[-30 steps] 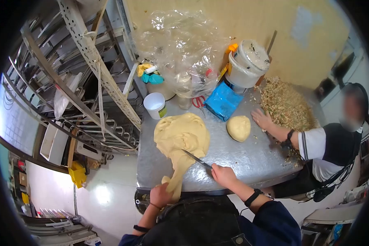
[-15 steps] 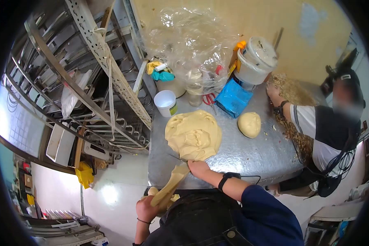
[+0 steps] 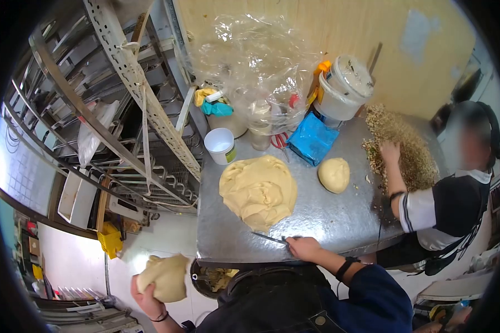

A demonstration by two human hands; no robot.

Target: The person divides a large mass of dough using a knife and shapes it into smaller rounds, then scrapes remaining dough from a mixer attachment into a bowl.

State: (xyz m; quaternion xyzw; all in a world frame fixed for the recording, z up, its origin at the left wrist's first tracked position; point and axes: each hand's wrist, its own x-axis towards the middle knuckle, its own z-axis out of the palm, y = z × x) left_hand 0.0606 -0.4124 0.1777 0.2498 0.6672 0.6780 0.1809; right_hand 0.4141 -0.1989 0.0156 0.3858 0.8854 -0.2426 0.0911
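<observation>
A large flattened mass of pale dough (image 3: 258, 191) lies on the metal table. My right hand (image 3: 304, 248) is closed round the handle of a knife (image 3: 269, 237), its blade lying near the dough's lower edge without touching it. Off the table's left front corner, my left hand (image 3: 146, 297) grips a separate piece of dough (image 3: 166, 277) above the floor. A smooth dough ball (image 3: 334, 175) rests right of the large mass.
A co-worker (image 3: 458, 194) at the right has a hand in a heap of crumbly mix (image 3: 403, 147). Behind the dough stand a white tub (image 3: 220, 145), a blue packet (image 3: 313, 139), red scissors (image 3: 279, 140) and a bucket (image 3: 344, 89). A bin (image 3: 208, 278) stands below the front edge.
The dough piece in my left hand has come away from the large mass and moved left. My right hand and the knife have shifted right and towards me. The co-worker's hand has moved into the mix.
</observation>
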